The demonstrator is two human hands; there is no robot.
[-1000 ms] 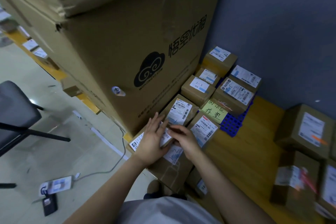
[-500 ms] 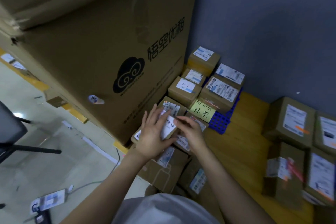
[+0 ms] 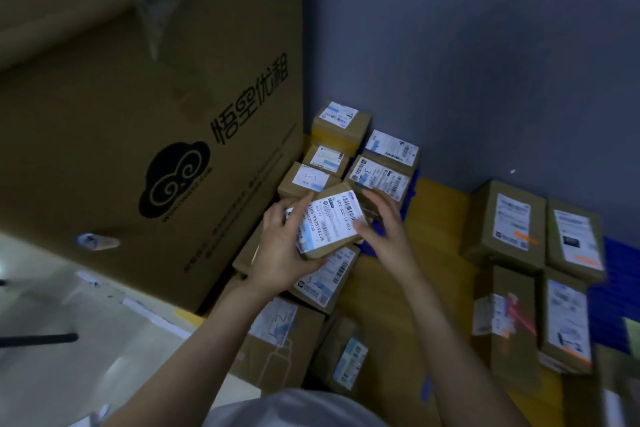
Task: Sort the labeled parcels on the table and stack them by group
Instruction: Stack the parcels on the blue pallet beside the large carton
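Observation:
A small cardboard parcel (image 3: 334, 224) with a white barcode label is lifted above the pile, label facing up. My left hand (image 3: 282, 248) grips its left and lower side, thumb under the front edge. My right hand (image 3: 379, 227) holds its right edge with curled fingers. Under it lies another labeled parcel (image 3: 325, 279). Behind stand several small parcels, one marked "3-3" (image 3: 310, 180) and one with a large label (image 3: 381, 178). A second group of parcels (image 3: 509, 225) sits at the right on the yellow table (image 3: 440, 288).
A big brown carton (image 3: 156, 135) with a black cloud logo stands close on the left. A grey wall (image 3: 485, 62) backs the table. More parcels (image 3: 277, 336) lie near my body. Blue crate edges (image 3: 616, 288) show at the right. Pale floor at lower left.
The parcel has come up off the pile and turned label-up between both hands. My view has swung right, so the big carton and parcels shifted left.

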